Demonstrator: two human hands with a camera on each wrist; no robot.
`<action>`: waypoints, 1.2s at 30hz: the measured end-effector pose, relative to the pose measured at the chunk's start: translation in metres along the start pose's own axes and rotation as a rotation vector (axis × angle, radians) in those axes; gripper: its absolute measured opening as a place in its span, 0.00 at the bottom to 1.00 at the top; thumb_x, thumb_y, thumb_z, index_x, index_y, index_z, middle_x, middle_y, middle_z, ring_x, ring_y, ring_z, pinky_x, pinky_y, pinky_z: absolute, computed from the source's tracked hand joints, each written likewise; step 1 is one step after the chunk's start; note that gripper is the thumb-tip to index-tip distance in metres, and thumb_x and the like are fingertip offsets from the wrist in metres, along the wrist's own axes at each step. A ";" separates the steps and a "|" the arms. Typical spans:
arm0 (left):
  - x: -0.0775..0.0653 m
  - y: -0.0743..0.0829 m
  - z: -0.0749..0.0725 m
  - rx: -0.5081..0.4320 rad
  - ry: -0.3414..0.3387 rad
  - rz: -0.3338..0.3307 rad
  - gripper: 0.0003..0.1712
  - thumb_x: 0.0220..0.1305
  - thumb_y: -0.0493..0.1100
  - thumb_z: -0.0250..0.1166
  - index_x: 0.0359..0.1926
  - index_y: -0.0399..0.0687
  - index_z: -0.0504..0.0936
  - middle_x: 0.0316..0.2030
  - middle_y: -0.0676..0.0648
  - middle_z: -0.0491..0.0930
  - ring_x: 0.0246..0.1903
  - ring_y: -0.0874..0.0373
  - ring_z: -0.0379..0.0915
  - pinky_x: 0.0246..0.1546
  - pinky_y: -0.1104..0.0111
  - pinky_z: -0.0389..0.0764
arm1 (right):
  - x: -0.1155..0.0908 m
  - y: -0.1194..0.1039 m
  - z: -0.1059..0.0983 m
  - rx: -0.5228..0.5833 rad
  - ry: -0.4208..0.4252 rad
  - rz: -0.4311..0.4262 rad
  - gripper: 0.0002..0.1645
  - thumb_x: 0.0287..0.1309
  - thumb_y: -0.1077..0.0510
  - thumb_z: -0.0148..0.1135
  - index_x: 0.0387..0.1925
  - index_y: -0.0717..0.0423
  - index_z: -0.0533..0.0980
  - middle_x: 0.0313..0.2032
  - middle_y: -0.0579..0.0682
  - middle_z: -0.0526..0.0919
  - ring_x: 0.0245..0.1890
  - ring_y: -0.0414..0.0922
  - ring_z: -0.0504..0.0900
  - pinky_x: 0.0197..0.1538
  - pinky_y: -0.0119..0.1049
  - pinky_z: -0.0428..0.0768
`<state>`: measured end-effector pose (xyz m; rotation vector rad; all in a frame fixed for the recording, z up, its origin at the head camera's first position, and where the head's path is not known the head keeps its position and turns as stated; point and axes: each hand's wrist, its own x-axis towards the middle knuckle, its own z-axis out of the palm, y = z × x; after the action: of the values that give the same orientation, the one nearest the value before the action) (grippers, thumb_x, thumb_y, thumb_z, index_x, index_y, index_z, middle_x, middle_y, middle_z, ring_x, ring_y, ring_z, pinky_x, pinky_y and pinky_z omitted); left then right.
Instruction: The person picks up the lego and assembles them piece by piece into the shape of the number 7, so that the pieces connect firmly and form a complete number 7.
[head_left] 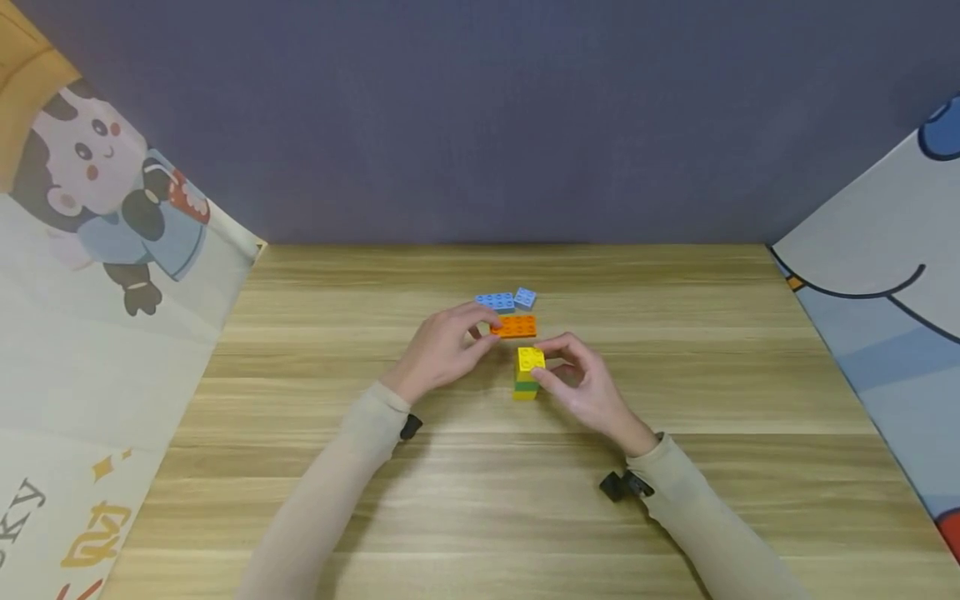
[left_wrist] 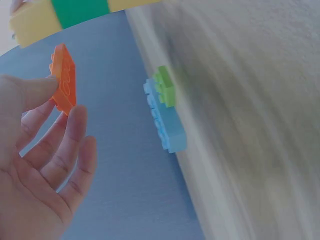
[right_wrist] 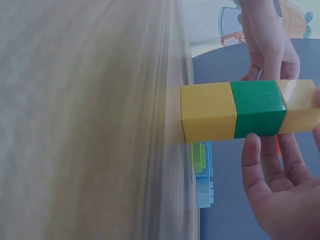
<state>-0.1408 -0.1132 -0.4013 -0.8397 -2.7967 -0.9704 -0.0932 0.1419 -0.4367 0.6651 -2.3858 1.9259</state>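
My left hand (head_left: 444, 348) pinches an orange flat brick (head_left: 517, 326) by its left end, between thumb and fingers; the left wrist view shows the brick raised off the table. My right hand (head_left: 583, 382) grips the top yellow brick (head_left: 529, 358) of a small upright tower. Beneath that come a green brick (right_wrist: 258, 109) and a yellow bottom brick (right_wrist: 209, 111), which stands on the table. Behind the orange brick lie a long blue brick (head_left: 495, 302) and a small blue brick (head_left: 525, 297). A lime green brick (left_wrist: 165, 87) sits near them, out of sight in the head view.
The wooden table (head_left: 480, 517) runs back to a dark blue-grey panel (head_left: 480, 125). Side panels with cartoon prints (head_left: 112, 183) close it in on the left and right. Each wrist wears a small black camera (head_left: 617, 486).
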 end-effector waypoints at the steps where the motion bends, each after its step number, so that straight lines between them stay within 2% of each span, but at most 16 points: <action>1: -0.002 0.001 -0.002 -0.003 0.002 -0.006 0.13 0.75 0.46 0.69 0.56 0.52 0.88 0.57 0.50 0.88 0.39 0.60 0.84 0.43 0.62 0.86 | 0.000 0.000 0.000 0.000 0.000 0.000 0.20 0.63 0.73 0.69 0.56 0.67 0.77 0.53 0.61 0.84 0.52 0.34 0.83 0.51 0.34 0.88; 4: -0.006 0.004 -0.007 -0.009 0.007 -0.010 0.13 0.75 0.47 0.68 0.56 0.53 0.88 0.59 0.50 0.87 0.39 0.61 0.84 0.43 0.62 0.86 | 0.000 0.001 0.000 -0.003 0.000 -0.003 0.20 0.63 0.73 0.69 0.56 0.67 0.77 0.53 0.62 0.84 0.52 0.34 0.83 0.50 0.34 0.88; 11: -0.015 0.012 -0.014 -0.023 0.007 0.048 0.14 0.75 0.44 0.69 0.57 0.50 0.88 0.59 0.47 0.87 0.39 0.60 0.85 0.40 0.65 0.87 | 0.000 0.000 -0.002 -0.013 -0.003 0.010 0.20 0.64 0.72 0.69 0.57 0.66 0.77 0.54 0.62 0.84 0.53 0.34 0.83 0.51 0.34 0.88; 20: -0.025 0.019 -0.022 -0.061 0.035 0.032 0.13 0.73 0.45 0.71 0.55 0.49 0.88 0.60 0.46 0.87 0.39 0.59 0.85 0.41 0.64 0.87 | 0.000 0.000 -0.003 -0.006 -0.019 0.020 0.20 0.65 0.71 0.69 0.57 0.66 0.77 0.55 0.62 0.84 0.53 0.34 0.82 0.51 0.31 0.87; 27: -0.027 0.019 -0.021 -0.090 0.028 0.040 0.12 0.73 0.43 0.71 0.55 0.49 0.88 0.61 0.47 0.86 0.39 0.60 0.85 0.41 0.67 0.86 | 0.001 -0.001 -0.005 0.001 -0.028 0.035 0.20 0.65 0.71 0.69 0.58 0.66 0.77 0.55 0.61 0.84 0.53 0.35 0.82 0.51 0.31 0.87; 32: -0.028 0.020 -0.021 -0.097 0.060 0.018 0.11 0.72 0.42 0.72 0.53 0.50 0.89 0.60 0.47 0.86 0.39 0.59 0.85 0.40 0.66 0.86 | 0.001 -0.001 -0.005 0.003 -0.036 0.047 0.21 0.65 0.70 0.69 0.58 0.65 0.77 0.55 0.61 0.84 0.53 0.35 0.82 0.52 0.32 0.87; 36: -0.029 0.023 -0.021 -0.107 0.064 0.042 0.12 0.72 0.42 0.72 0.54 0.50 0.88 0.59 0.48 0.87 0.39 0.60 0.85 0.41 0.64 0.88 | 0.001 -0.001 -0.005 0.004 -0.035 0.047 0.21 0.65 0.71 0.69 0.58 0.66 0.77 0.55 0.61 0.84 0.53 0.35 0.82 0.52 0.32 0.87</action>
<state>-0.1069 -0.1240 -0.3785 -0.8601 -2.6828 -1.1281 -0.0953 0.1465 -0.4341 0.6539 -2.4403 1.9529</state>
